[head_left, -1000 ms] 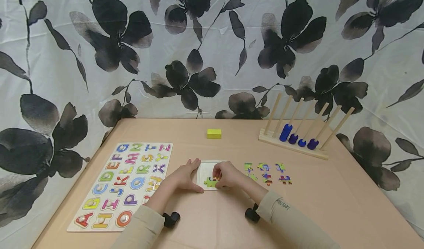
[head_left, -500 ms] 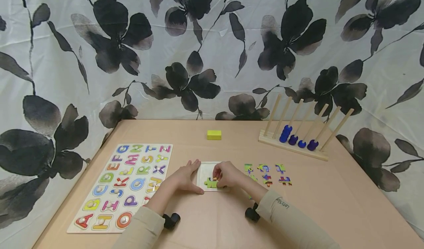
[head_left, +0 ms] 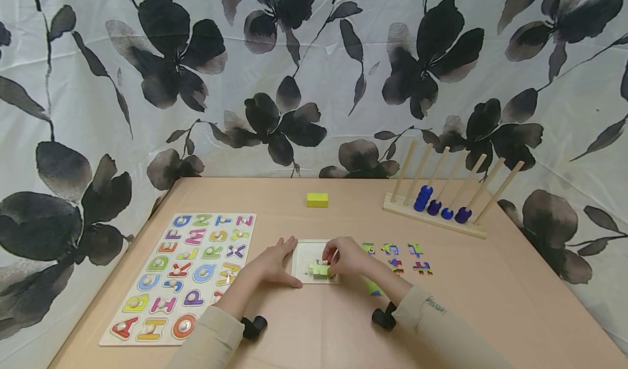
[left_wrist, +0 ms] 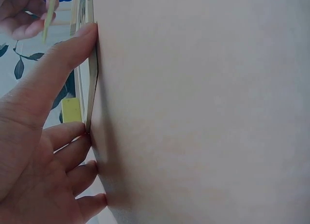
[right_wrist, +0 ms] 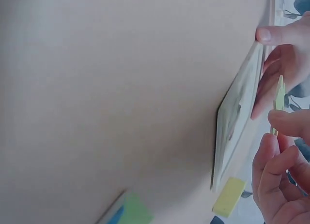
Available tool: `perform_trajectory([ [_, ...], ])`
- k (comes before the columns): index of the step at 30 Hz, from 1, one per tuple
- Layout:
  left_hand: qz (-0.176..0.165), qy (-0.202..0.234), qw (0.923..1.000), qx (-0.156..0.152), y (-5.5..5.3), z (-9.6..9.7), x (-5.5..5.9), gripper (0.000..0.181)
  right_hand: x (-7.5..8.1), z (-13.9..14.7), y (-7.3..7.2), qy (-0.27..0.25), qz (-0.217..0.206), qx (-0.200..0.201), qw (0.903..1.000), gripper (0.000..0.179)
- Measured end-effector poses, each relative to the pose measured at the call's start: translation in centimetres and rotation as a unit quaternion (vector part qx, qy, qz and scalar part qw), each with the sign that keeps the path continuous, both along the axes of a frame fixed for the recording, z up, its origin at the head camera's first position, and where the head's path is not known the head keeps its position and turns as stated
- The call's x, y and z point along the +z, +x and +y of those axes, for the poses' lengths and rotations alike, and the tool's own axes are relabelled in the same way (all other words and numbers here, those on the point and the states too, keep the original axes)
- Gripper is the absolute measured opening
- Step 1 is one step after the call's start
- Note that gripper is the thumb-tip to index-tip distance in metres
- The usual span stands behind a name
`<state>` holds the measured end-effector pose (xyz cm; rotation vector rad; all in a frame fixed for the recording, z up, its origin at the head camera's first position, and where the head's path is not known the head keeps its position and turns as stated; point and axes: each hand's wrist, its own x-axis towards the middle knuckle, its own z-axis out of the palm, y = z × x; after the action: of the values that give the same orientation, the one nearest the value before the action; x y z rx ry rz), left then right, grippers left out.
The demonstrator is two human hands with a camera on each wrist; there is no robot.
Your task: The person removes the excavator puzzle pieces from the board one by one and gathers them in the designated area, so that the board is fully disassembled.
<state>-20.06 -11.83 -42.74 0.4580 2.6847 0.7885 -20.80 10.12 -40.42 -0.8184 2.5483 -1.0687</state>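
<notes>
My right hand (head_left: 345, 255) pinches a light-green jigsaw piece (head_left: 320, 270) between thumb and fingertips. In the right wrist view the piece (right_wrist: 279, 96) stands edge-on, above the white puzzle tray (right_wrist: 240, 105). The tray (head_left: 303, 250) lies flat on the table. At its left side my left hand (head_left: 272, 262) steadies it, with thumb and fingers spread along the edge. In the left wrist view, the thumb of the left hand (left_wrist: 48, 103) touches the tray's rim (left_wrist: 92, 88), and the index fingertip meets the rim lower down.
Several colourful jigsaw pieces (head_left: 394, 264) lie right of the tray. A green-and-blue piece (head_left: 374, 288) is beside the right forearm. A letter board (head_left: 162, 275) stands left, a yellow block (head_left: 317, 199) behind, and a peg stand with blue beads (head_left: 436, 213) at back right.
My right hand has shifted a little to the right, carrying the green jigsaw piece up off the tray. A green-and-blue piece by the forearm shows more. The left hand has stayed put.
</notes>
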Motion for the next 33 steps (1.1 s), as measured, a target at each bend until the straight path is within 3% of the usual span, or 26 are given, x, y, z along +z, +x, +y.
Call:
perform_trajectory([
  [10,-0.001,-0.001,1.0,-0.004,0.1,0.1,0.1,0.105,1.5,3.0,0.9,-0.019,0.019,0.009,0.9996,0.019],
  [18,0.003,-0.005,1.0,-0.004,0.2,0.1,0.0,0.105,2.6,5.5,1.4,0.01,0.011,-0.014,0.9998,0.017],
  [33,0.001,-0.013,0.9999,-0.004,0.1,0.0,0.0,0.105,1.8,11.7,2.7,0.001,0.008,-0.035,0.9994,0.019],
])
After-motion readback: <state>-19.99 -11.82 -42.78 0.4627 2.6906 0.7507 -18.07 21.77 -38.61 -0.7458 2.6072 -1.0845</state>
